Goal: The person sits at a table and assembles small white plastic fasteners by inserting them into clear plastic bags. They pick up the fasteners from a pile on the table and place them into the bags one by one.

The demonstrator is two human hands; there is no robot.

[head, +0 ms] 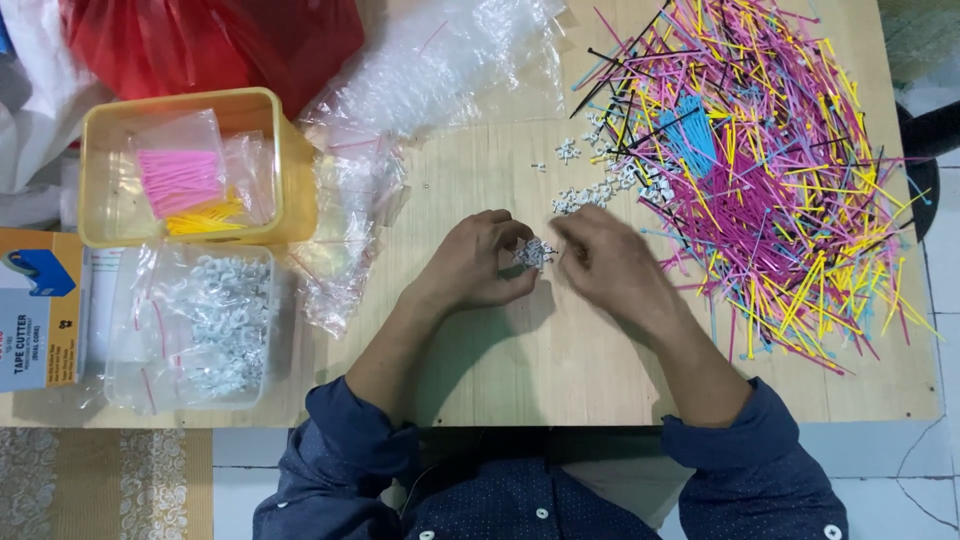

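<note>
We're mid-worktop (500,380) | our left hand (478,262) cupped around small white clips (534,253) | our right hand (610,265) pinching at that same cluster, fingers touching it | loose clips (590,190) just beyond | coloured cable ties (770,170) heaped right | yellow tub (290,170) far left.

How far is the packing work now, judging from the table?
Done: filled small bags lie in the yellow tub and the clear tub. In hand: the left hand and right hand hold a cluster of small white clips between them. Left: the big pile of coloured ties, loose clips and empty bags.
</note>
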